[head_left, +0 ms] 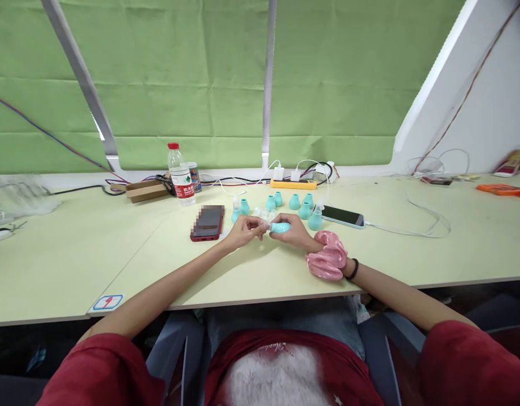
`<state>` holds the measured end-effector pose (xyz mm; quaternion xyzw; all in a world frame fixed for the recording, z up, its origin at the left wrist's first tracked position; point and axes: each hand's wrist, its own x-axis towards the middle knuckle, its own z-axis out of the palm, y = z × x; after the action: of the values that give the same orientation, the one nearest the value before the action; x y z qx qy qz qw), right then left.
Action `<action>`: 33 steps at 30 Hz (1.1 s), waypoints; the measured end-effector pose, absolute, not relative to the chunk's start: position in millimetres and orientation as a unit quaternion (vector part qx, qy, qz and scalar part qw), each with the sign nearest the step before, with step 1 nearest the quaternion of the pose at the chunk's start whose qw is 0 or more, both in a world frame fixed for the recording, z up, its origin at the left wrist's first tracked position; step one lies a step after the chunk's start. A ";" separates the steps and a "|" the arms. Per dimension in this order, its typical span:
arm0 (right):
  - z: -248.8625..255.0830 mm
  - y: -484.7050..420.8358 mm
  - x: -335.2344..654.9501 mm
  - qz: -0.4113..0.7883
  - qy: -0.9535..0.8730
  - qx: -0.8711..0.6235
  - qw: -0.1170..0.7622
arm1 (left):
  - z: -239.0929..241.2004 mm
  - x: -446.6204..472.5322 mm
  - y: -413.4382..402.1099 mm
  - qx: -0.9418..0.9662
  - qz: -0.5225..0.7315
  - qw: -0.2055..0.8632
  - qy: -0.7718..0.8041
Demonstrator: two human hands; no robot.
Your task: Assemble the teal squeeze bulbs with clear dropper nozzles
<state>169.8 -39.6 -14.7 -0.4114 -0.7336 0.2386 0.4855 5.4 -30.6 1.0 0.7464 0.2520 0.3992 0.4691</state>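
Note:
My right hand (292, 232) is wrapped round a small teal rubber bulb (281, 227) lying sideways just above the pale green table (116, 248). My left hand (244, 230) pinches a small clear tip (266, 226) at the bulb's left end. Both hands meet at the middle of the table. A pink scrunchie (327, 260) and a black band sit on my right wrist. Several more teal bulbs (294, 201) stand upright just behind my hands.
A dark phone in a red case (208, 222) lies left of my hands. Another phone (343, 216) on a white cable lies to the right. A water bottle (181, 181), cardboard boxes (145, 190) and a yellow power strip (292, 184) stand at the back.

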 end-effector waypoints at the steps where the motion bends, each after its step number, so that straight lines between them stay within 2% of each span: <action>1: -13.5 -39.7 170.0 0.288 -0.723 -0.411 0.474 | 1.4 5.5 -31.3 0.748 0.398 0.470 0.248; 4: -9.3 -40.8 170.2 0.408 -0.686 -0.393 0.456 | 2.6 5.5 -32.9 0.754 0.398 0.460 0.247; 7: -2.6 -43.9 170.6 0.457 -0.676 -0.374 0.441 | 3.9 5.3 -32.3 0.770 0.398 0.428 0.257; 10: 5.2 -47.9 170.8 0.452 -0.684 -0.363 0.443 | 6.7 4.9 -30.7 0.781 0.397 0.403 0.267; 14: 9.1 -48.7 170.5 0.428 -0.674 -0.341 0.497 | 14.2 1.5 -28.7 0.765 0.442 0.379 0.275; 17: 5.0 -43.7 171.2 0.403 -0.656 -0.355 0.530 | 21.1 -7.0 -24.7 0.772 0.468 0.296 0.312; 19: 1.7 -39.7 172.2 0.386 -0.653 -0.368 0.538 | 24.4 -14.9 -20.7 0.817 0.421 0.182 0.349; 21: 0.1 -37.3 173.1 0.374 -0.657 -0.374 0.537 | 25.6 -22.4 -16.9 0.869 0.313 0.079 0.374; 23: 0.3 -37.1 173.4 0.366 -0.667 -0.375 0.530 | 24.3 -27.7 -14.3 0.906 0.201 0.028 0.371; 27: 1.5 -39.8 172.9 0.358 -0.691 -0.366 0.511 | 18.9 -30.1 -12.6 0.932 0.113 0.005 0.345; 30: -1.2 -39.7 172.6 0.355 -0.700 -0.362 0.502 | 17.7 -26.8 -13.2 0.931 0.145 0.027 0.335; 33: -6.7 -36.4 172.9 0.350 -0.698 -0.368 0.505 | 18.9 -21.9 -15.7 0.914 0.232 0.080 0.323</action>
<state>172.9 -36.4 -6.7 -0.3682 -0.6979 0.3500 0.5048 -21.9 -15.7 18.9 0.9141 0.3226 0.2320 0.0805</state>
